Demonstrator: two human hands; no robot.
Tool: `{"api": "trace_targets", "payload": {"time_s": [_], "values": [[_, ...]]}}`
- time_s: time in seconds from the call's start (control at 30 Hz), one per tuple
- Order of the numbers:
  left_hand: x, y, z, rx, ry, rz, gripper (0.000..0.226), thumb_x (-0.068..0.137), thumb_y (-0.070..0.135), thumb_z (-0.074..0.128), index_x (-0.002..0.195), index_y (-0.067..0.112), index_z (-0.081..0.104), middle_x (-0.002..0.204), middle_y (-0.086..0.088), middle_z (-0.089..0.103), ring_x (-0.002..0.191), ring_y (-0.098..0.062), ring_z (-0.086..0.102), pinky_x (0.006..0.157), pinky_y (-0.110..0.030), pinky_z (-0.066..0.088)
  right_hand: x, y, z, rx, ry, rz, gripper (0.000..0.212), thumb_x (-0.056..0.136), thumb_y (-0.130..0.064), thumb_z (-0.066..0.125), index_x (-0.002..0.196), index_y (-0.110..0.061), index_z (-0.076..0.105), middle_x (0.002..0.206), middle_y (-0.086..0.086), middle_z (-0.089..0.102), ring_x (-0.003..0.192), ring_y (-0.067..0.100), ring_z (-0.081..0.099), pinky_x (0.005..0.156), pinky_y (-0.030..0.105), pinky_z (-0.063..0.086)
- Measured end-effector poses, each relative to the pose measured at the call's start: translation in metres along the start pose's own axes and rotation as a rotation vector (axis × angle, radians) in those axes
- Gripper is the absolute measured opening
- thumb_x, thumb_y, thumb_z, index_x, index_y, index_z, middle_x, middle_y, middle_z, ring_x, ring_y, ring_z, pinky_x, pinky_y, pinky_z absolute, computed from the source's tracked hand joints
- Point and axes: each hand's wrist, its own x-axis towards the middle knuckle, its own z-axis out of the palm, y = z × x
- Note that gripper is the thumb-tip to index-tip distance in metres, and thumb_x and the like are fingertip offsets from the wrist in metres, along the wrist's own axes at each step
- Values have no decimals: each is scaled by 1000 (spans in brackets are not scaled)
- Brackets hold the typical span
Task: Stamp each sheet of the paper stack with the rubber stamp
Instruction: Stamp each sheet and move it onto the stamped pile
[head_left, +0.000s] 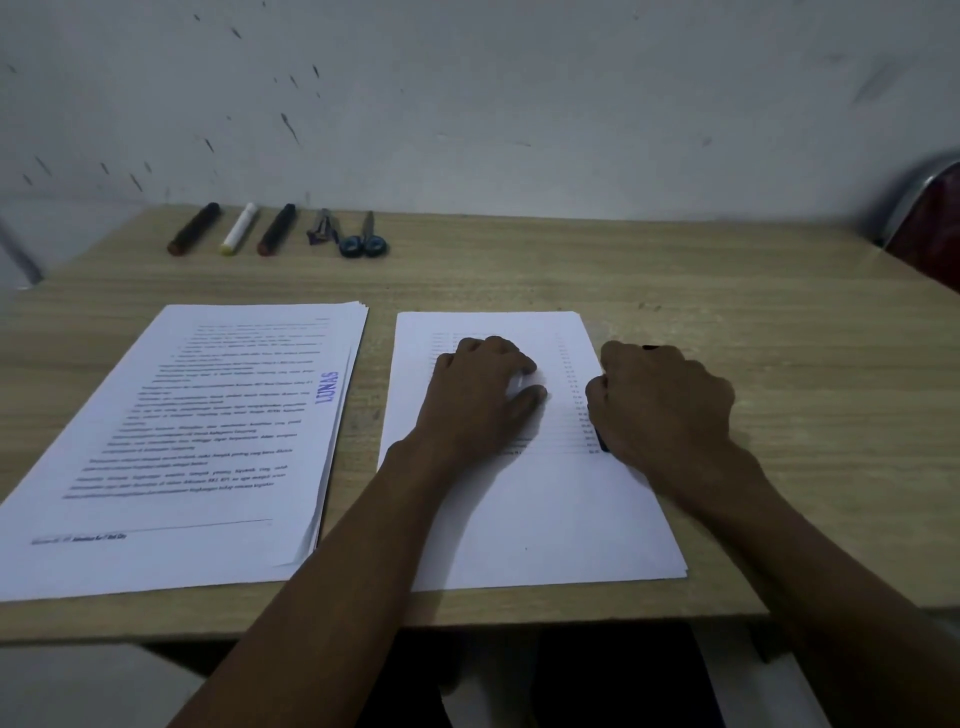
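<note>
Two piles of printed paper lie on the wooden table. The left pile (208, 441) has a fanned right edge, and its top sheet bears a blue stamp mark reading LUNAS (328, 394) near that edge. The right stack (545, 519) lies under both hands. My left hand (480, 395) rests on its middle, fingers curled and pressing the sheet down. My right hand (660, 400) is closed in a fist around the dark blue rubber stamp (602, 441), which is pressed onto the right margin of the top sheet. Only a small part of the stamp shows below my fist.
Along the table's back edge lie two dark markers (193, 228) (276, 229), a white marker (240, 228), a small dark clip-like object (323, 227) and blue-handled scissors (363, 241). A red chair (930, 223) stands at the far right. The wall is close behind the table.
</note>
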Motion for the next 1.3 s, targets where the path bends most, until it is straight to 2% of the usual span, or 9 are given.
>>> {"api": "trace_targets", "payload": {"time_s": [0.23, 0.37, 0.5, 0.6, 0.73, 0.93, 1.03, 1.3], "values": [[2, -2, 0, 5, 5, 12, 32, 88, 45, 57, 115, 27, 63, 124, 8, 58, 118, -20, 46, 93, -36, 33, 0, 5, -4, 40, 9, -21, 21, 90, -28, 47, 72, -20, 39, 65, -5, 42, 55, 16, 36, 49, 25, 16], [0, -1, 0, -3, -1, 7, 33, 88, 44, 58, 115, 26, 63, 124, 8, 59, 118, -20, 46, 94, -38, 35, 2, 6, -8, 94, -34, -3, 25, 88, -39, 49, 74, -20, 42, 66, -6, 42, 55, 14, 34, 57, 28, 25], [-2, 0, -2, -15, -9, 5, 33, 88, 42, 57, 116, 25, 63, 125, 7, 58, 119, -21, 46, 97, -39, 36, 3, 14, -14, 286, -125, 90, 20, 79, -39, 50, 75, -20, 48, 70, -3, 55, 62, 16, 48, 58, 29, 31], [-1, 2, -5, -12, -18, 5, 33, 88, 42, 57, 116, 25, 63, 126, 7, 58, 120, -21, 46, 98, -40, 36, 8, 28, -18, 481, -160, 179, 22, 79, -40, 53, 89, -22, 47, 80, -4, 57, 74, 20, 54, 66, 36, 42], [-1, 1, -5, -11, -27, 2, 33, 89, 43, 57, 116, 25, 63, 126, 7, 58, 120, -21, 46, 97, -39, 36, 13, 47, -14, 685, -30, 280, 25, 77, -35, 65, 93, -24, 49, 90, -1, 60, 83, 22, 56, 69, 36, 45], [0, 0, -2, -11, -12, 2, 33, 87, 44, 58, 114, 26, 64, 122, 9, 59, 117, -20, 47, 93, -37, 36, 19, 67, -7, 738, 203, 374, 19, 80, -33, 68, 95, -22, 62, 95, 1, 68, 92, 26, 62, 76, 36, 48], [0, -1, -1, -19, -2, 6, 33, 87, 44, 59, 114, 26, 64, 122, 9, 59, 116, -20, 47, 93, -37, 36, 22, 70, -1, 729, 222, 403, 21, 80, -33, 69, 97, -22, 62, 96, 3, 68, 94, 29, 62, 80, 41, 51], [0, -1, 0, -30, 6, 13, 33, 87, 43, 59, 114, 27, 64, 125, 10, 58, 119, -18, 46, 95, -37, 35, 33, 63, 8, 676, 193, 352, 21, 82, -34, 68, 99, -24, 60, 97, 4, 68, 97, 30, 61, 81, 42, 52]]}}
